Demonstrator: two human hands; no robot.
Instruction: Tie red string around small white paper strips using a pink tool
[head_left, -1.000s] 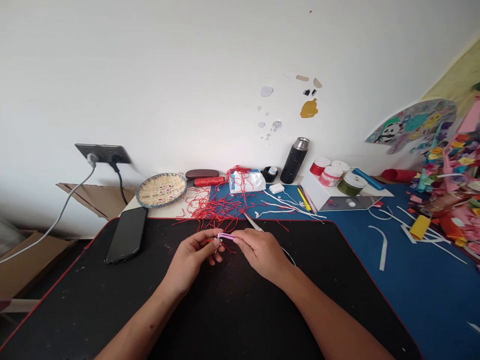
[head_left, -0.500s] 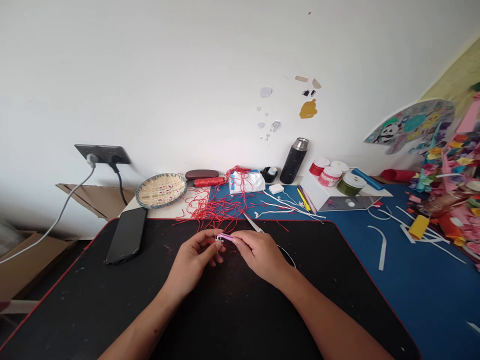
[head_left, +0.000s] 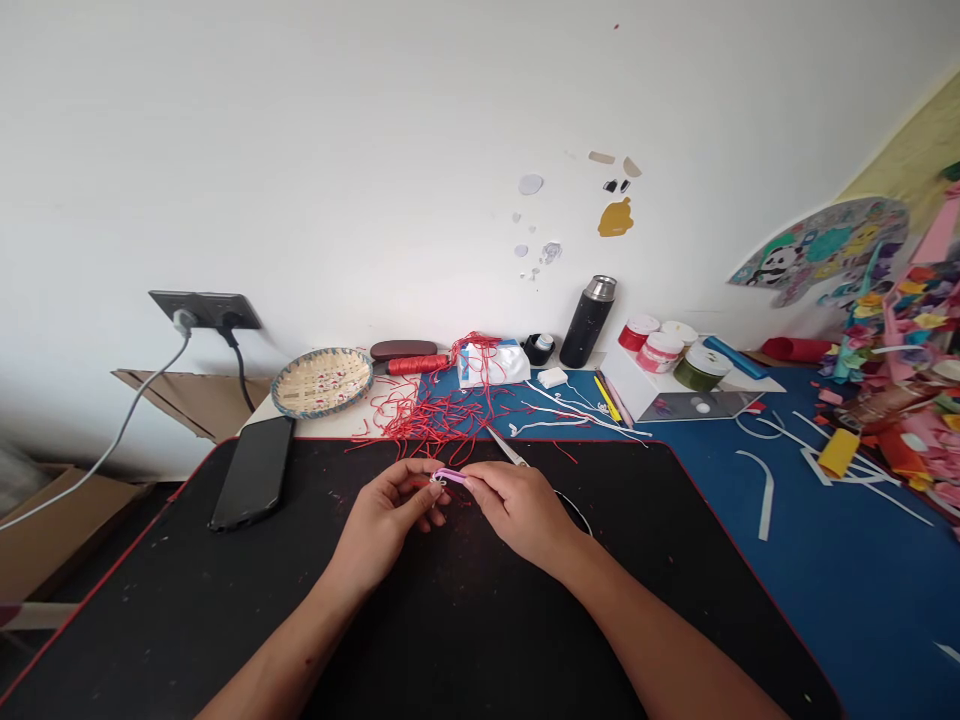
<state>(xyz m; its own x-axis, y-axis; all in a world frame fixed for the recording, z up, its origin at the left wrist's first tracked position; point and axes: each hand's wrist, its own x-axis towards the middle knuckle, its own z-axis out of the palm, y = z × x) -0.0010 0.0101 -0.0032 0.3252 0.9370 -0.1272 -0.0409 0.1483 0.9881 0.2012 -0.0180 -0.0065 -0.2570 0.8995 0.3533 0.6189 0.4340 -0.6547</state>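
My left hand point(head_left: 382, 520) and my right hand point(head_left: 517, 505) meet over the black mat point(head_left: 225, 600), fingertips pinched together. Between them is a small pink looped strip point(head_left: 448, 476) with a white tip at its left end. The right fingers pinch the pink strip's right end; the left thumb and fingers close on its white tip. A thin red thread trails beneath the fingers. Just behind the right hand lie scissors point(head_left: 507, 446) and a tangle of red thread point(head_left: 431, 410).
A black phone point(head_left: 253, 471) lies at the mat's left. Along the wall stand a woven basket point(head_left: 322, 380), a red thread spool point(head_left: 417, 364), a tissue pack point(head_left: 493, 362), a black flask point(head_left: 589, 322) and tape rolls point(head_left: 675, 352). Coloured paper scraps point(head_left: 900, 400) crowd the blue surface at right.
Both hands have shifted very slightly nearer to me while keeping their pinch on the pink strip. Nothing else has moved.
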